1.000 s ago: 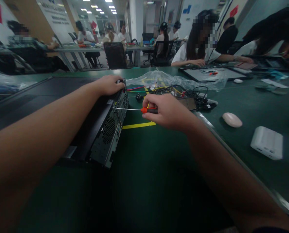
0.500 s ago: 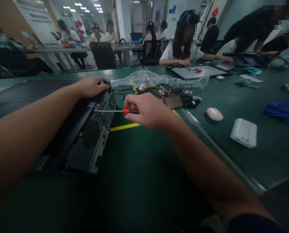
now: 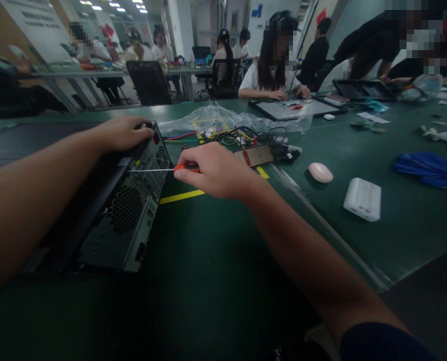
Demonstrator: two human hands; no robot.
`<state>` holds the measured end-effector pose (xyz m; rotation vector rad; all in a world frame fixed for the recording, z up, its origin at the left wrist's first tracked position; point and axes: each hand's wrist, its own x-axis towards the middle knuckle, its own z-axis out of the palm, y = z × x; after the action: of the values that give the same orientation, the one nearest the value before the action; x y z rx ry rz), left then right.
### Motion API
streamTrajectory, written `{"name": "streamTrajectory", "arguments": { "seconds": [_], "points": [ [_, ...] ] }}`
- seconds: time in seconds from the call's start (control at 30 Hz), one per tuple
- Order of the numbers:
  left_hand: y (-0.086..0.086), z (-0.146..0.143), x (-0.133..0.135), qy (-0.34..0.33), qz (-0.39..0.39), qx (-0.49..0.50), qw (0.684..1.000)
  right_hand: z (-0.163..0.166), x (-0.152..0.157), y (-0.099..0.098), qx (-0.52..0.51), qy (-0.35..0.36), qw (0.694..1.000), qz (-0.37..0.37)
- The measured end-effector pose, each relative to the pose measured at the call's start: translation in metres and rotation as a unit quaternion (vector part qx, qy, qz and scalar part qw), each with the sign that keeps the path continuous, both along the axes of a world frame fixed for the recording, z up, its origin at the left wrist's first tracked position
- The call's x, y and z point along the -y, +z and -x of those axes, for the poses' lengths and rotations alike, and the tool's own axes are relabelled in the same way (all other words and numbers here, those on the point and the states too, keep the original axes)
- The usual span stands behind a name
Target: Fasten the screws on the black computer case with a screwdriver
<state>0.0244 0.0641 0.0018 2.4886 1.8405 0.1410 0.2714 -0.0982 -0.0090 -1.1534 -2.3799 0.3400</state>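
A black computer case (image 3: 95, 210) lies on its side at the left, its metal back panel with vent holes and ports facing right. My left hand (image 3: 128, 133) presses on its far top corner, fingers curled over the edge. A screwdriver (image 3: 154, 170) with an orange-and-black handle and a long thin shank is held level in my right hand (image 3: 214, 170), closed around the handle. The shank's tip meets the back panel near the upper edge; whether it sits in a screw is too small to tell.
Beyond my right hand are tangled cables (image 3: 246, 138), a power strip (image 3: 261, 154) and clear plastic film (image 3: 223, 118). To the right lie a pale oval object (image 3: 320, 172), a white box-shaped device (image 3: 362, 199) and a blue bundle (image 3: 426, 169). Across the table a person handles a flat panel (image 3: 294, 109).
The whole view has shifted, so everything sits further left. My right fingers have turned on the screwdriver handle and cover more of it. My left hand stays on the case.
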Motion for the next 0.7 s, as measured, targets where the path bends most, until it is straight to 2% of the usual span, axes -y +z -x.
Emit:
{"name": "streamTrajectory", "arguments": {
  "seconds": [0.1, 0.47, 0.7],
  "points": [
    [-0.002, 0.004, -0.004, -0.028, -0.002, 0.004, 1.0, 0.001, -0.001, -0.002, -0.019, 0.005, 1.0, -0.015],
    [-0.011, 0.016, -0.026, -0.048, -0.031, 0.019, 0.998, 0.001, -0.003, -0.003, -0.022, -0.027, 0.999, -0.009],
    [-0.009, 0.012, -0.022, -0.04, -0.029, -0.011, 0.999, 0.002, -0.002, -0.002, -0.007, -0.044, 0.999, -0.015]
  ]
}}
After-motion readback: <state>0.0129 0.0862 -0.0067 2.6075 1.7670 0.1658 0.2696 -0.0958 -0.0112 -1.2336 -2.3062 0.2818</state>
